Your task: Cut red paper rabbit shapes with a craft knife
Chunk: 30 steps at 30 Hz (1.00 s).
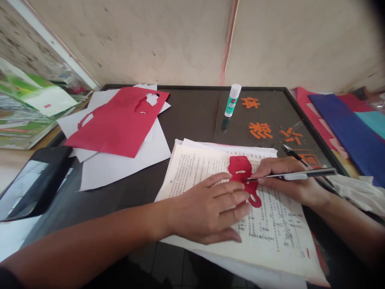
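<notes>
A red paper cutout (240,165) with small openings and a loop at its lower end lies on a stack of printed pages (192,176). My left hand (212,206) rests palm down over the cutout's left side, fingers spread and holding it flat. In my right hand (288,178) is a slim metal craft knife or pen (313,173), pinched near its tip; which of the two I cannot tell. That tip touches the red paper just beyond my left fingertips.
A glue stick (232,100) stands behind the pages, near orange cut characters (260,130). Red paper (120,124) lies over white sheets at left, with a phone (36,180) nearer. Blue paper (345,132) is at right; a black pen (294,154) lies behind my right hand.
</notes>
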Each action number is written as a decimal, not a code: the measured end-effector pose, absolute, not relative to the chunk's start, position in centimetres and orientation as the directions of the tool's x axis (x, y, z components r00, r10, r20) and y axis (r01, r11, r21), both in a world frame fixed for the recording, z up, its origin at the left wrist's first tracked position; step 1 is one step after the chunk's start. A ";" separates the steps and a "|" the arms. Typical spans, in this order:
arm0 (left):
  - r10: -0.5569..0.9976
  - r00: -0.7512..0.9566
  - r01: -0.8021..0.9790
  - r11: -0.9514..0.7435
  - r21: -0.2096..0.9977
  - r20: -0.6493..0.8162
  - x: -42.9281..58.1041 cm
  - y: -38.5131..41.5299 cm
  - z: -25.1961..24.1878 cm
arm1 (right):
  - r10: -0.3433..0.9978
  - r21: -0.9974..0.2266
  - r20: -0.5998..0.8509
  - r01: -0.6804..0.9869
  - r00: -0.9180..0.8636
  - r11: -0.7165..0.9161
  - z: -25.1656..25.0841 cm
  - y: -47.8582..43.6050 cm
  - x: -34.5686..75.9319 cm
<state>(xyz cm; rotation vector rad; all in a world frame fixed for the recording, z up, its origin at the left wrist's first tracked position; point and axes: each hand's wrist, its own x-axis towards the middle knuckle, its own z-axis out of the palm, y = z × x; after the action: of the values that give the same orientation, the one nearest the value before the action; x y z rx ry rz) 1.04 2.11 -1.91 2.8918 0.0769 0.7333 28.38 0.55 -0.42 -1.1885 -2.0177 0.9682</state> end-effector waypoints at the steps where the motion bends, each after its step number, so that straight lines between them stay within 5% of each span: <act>1: 0.146 0.858 0.085 -0.986 0.143 0.493 1.1 2.0 -2.0 | 0.898 -0.821 0.127 0.463 -0.422 0.334 -0.4 0.5 28.4; 5: 0.249 0.837 0.228 -0.968 0.103 0.486 1.4 1.8 -2.6 | 0.910 -0.823 0.110 0.477 -0.399 0.309 -0.4 0.4 28.3; 14: 0.103 0.889 0.022 -0.983 0.182 0.446 1.5 2.0 -2.0 | 0.951 -0.815 0.080 0.530 -0.297 0.234 0.0 -0.3 27.3; 18: 0.238 0.811 0.206 -0.971 0.121 0.534 1.3 1.7 -2.1 | 0.948 -0.805 0.077 0.542 -0.308 0.241 -0.1 -0.4 27.2; 23: 0.300 0.833 0.305 -0.950 0.068 0.465 1.5 1.1 -2.4 | 0.916 -0.702 0.203 0.600 -0.347 0.383 -0.3 -1.1 27.0; 30: 0.121 0.851 0.077 -0.991 0.107 0.511 1.6 0.9 -1.9 | 0.850 -0.598 0.317 0.607 -0.421 0.524 -0.7 -2.2 26.3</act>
<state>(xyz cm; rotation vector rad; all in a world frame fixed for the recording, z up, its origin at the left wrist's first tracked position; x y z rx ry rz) 1.64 0.88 -1.88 2.9425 0.1575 0.8207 26.26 -2.18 -0.71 -1.1791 -2.1707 0.5327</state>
